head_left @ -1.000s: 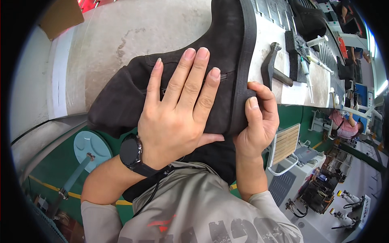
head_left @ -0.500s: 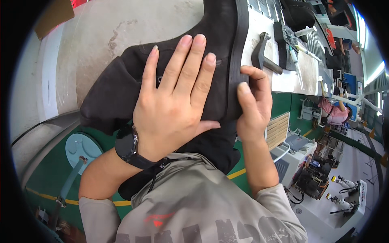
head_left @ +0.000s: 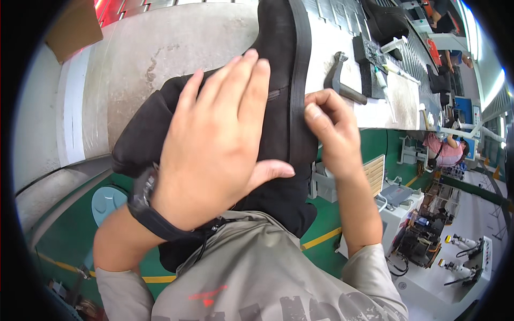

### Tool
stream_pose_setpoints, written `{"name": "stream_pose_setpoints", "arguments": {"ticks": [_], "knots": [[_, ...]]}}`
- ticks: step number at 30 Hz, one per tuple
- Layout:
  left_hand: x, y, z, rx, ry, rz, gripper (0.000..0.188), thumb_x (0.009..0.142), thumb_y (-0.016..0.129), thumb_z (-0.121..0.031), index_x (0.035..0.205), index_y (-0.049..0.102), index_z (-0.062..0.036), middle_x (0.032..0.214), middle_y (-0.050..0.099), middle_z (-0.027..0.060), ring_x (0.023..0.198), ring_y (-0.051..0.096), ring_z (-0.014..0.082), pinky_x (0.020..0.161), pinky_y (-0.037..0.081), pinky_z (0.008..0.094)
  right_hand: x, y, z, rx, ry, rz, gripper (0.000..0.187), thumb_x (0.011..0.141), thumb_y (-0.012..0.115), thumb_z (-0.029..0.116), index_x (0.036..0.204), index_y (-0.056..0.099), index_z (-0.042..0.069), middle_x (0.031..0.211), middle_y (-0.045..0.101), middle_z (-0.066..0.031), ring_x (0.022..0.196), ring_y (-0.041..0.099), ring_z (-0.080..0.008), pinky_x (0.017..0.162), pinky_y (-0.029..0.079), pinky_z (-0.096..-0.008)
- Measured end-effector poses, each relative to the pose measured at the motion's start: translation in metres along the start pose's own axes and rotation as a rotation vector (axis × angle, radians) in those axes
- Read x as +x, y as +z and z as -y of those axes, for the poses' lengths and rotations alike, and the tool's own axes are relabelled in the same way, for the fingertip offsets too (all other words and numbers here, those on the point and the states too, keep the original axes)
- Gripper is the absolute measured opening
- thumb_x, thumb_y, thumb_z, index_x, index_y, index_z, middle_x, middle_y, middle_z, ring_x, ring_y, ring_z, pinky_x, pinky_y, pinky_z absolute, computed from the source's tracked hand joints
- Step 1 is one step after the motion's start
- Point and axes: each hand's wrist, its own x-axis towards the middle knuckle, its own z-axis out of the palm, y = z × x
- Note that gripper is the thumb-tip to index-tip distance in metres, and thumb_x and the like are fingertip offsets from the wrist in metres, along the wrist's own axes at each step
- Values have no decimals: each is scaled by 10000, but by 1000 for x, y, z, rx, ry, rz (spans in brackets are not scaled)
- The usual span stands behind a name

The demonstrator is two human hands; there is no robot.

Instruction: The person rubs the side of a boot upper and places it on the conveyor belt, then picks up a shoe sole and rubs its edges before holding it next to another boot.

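A black boot (head_left: pixel 278 69) lies on its side on the work surface, its sole edge (head_left: pixel 301 69) toward the right. A short zipper (head_left: pixel 274 95) shows on its upper. My left hand (head_left: pixel 217 125) is spread flat over the boot's soft shaft, with the thumb stretched to the right. Whether the palm presses on it I cannot tell. Beside the sole edge is my right hand (head_left: pixel 334 120), fingers curled in and thumb close to the index fingertip. Anything between those tips is hidden.
A hammer (head_left: pixel 342 80) lies right of the boot, near a black block (head_left: pixel 369 59) and several syringes (head_left: pixel 393 69). Another dark boot (head_left: pixel 385 21) stands farther back. A cardboard piece (head_left: pixel 74 29) is at the far left, a round pale-blue stool seat (head_left: pixel 110 206) below. A person (head_left: pixel 444 150) is in the background.
My left hand has shifted left and looks nearer to the camera. The boot sits slightly farther left in view. My right thumb and index fingertip have come closer together at the sole edge.
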Motion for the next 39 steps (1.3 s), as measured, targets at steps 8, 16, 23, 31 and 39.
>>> {"name": "stream_pose_setpoints", "arguments": {"ticks": [8, 16, 23, 31, 39], "knots": [[35, 18, 27, -118, -126, 12, 1393, 627, 964, -610, 1640, 321, 98, 1401, 608, 265, 1293, 603, 444, 1096, 473, 511, 44, -17, 9, -60, 29, 270, 338, 1007, 826, 275, 867, 661, 16, 761, 591, 51, 731, 487, -35, 635, 410, -244], [38, 17, 24, -153, -129, 12, 1473, 582, 976, -606, 1675, 264, 81, 1447, 584, 265, 1301, 602, 426, 1077, 463, 493, 67, -11, 39, -363, 67, 254, 556, 925, 871, 384, 634, 607, -10, 559, 521, 20, 569, 431, -63, 478, 355, -294], [39, 18, 24, -159, -143, 10, 1462, 583, 978, -595, 1671, 277, 83, 1468, 574, 273, 1308, 599, 422, 1072, 459, 483, 74, -12, 48, -533, 74, 309, 639, 958, 787, 394, 590, 546, -69, 487, 408, -82, 516, 369, -110, 440, 343, -371], [39, 16, 22, -164, -142, 17, 1457, 592, 975, -580, 1674, 265, 90, 1451, 575, 251, 1268, 606, 401, 1044, 463, 472, 73, -16, 50, -560, 27, 355, 618, 990, 737, 330, 592, 481, -67, 500, 357, -100, 527, 324, -127, 444, 304, -405], [40, 15, 22, -190, -166, 54, 1437, 609, 963, -573, 1660, 267, 116, 1446, 570, 261, 1252, 609, 405, 1039, 470, 475, 67, -18, 47, -499, -35, 375, 509, 1023, 700, 286, 707, 540, -80, 574, 445, -159, 546, 382, -192, 503, 356, -419]]}}
